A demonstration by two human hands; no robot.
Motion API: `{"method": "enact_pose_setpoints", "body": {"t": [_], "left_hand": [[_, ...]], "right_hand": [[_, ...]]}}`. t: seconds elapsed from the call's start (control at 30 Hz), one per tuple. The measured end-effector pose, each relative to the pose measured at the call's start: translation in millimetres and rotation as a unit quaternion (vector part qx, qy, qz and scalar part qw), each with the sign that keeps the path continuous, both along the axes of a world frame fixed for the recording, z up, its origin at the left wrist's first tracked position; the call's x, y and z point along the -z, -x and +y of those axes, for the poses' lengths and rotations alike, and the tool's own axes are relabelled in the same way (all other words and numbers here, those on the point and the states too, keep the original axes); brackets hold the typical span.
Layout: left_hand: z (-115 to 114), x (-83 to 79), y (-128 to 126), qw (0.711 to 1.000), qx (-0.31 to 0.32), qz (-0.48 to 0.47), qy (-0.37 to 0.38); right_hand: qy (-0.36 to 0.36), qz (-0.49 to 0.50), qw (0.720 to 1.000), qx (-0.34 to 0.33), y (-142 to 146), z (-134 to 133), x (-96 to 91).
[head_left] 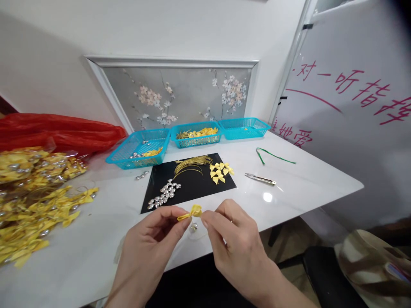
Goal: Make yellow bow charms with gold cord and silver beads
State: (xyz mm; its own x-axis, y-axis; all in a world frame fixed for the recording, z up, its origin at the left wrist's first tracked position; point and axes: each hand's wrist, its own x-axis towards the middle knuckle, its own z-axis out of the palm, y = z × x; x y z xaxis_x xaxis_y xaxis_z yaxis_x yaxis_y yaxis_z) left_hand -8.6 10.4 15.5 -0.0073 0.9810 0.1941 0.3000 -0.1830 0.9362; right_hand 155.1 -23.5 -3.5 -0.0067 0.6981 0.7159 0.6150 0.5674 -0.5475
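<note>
A white wall rises behind the workspace, with a white-framed grey panel of pale blossom branches set low on it. At right stands a large whiteboard with red handwriting. A glossy white table spans the view, narrowing to a rounded corner at right. On its left side lies a heap of yellow ribbon pieces with silvery beads, partly in clear plastic, with sheer red material behind. Three turquoise plastic mesh baskets line the back: left, middle and right. Before them, a flat black sheet carries thin gold strands, yellow folded pieces and oval silver beads. Metal snips lie to its right.

In front of the sheet, near the table's close edge, are two bare hands. The left hand pinches thumb to fingertips on one end of a small yellow ribbon bow; the right hand, thumb and forefinger closed together, grips the other end. The bow's long axis runs crosswise between the hands, sloping gently: its narrow, flattened loop points left and slightly down, its fuller loop right and slightly up. Just beneath its middle is a tiny shiny silvery ball.
</note>
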Motion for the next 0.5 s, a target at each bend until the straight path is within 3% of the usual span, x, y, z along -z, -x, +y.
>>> {"method": "enact_pose_setpoints", "body": {"t": [0.5], "left_hand": [[0.7,2.8,-0.9,1.0,0.018,0.01,-0.022]], "right_hand": [[-0.007,-0.022,1.0,0.011,-2.7,0.8,2.0]]}}
